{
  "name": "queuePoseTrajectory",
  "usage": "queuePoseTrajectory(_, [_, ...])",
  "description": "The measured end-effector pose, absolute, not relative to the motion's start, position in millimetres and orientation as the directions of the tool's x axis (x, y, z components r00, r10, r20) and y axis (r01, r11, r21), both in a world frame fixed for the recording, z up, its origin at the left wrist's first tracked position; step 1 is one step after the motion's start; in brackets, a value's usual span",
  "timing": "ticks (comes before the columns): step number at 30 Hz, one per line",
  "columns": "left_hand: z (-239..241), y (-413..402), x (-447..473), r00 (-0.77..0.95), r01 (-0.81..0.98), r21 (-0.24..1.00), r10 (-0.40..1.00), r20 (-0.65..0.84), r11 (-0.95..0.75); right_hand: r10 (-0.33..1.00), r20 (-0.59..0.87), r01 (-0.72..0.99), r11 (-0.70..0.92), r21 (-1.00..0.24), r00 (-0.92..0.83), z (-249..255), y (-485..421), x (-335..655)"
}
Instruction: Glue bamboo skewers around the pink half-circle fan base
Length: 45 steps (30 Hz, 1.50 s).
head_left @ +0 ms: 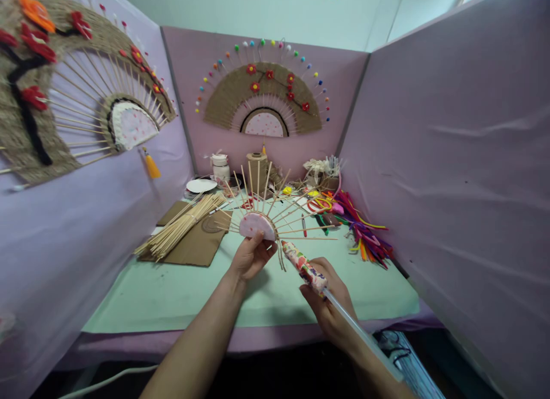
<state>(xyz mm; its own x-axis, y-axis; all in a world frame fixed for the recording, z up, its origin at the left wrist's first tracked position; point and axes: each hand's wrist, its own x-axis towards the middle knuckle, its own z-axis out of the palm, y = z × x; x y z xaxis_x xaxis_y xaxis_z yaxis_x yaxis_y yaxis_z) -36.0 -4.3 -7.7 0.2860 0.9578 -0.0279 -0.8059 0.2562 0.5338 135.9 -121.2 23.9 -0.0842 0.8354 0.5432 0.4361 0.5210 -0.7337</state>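
Near the middle of the view, my left hand (252, 257) grips the lower edge of a fan frame (258, 226). Its base is a pinkish half-disc with red spots, and thin wooden sticks spread out from its curved edge. Brown twine (282, 257) runs along that edge and dangles loose at the right corner. My right hand (329, 296) is wrapped round a hot glue gun (305, 267) with a flowery cover. Its tip points at the right corner of the half-disc, close to the twine. A long clear glue stick (361, 333) protrudes from its back end.
A bundle of wooden sticks (184, 224) lies on cardboard (206, 247) at left. Colourful pipe cleaners (365, 230) are heaped at right. Behind stand a twine spool (256, 173) and a white jar (220, 169). Finished fans hang on the left panel and back panel (262, 90).
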Motion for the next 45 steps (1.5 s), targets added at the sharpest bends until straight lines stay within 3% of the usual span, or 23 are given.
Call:
queuePoseTrajectory(23, [3, -13, -33, 0.273, -0.738, 0.631, 0.961, -0.042, 0.237, 0.793, 0.597, 0.545, 0.555, -0.628, -0.12, 1, -112, 139])
queuePoseTrajectory(45, [3, -14, -33, 0.259, -0.74, 0.631, 0.964, -0.051, 0.233, 0.782, 0.615, 0.598, 0.544, -0.589, -0.105, 0, -110, 139])
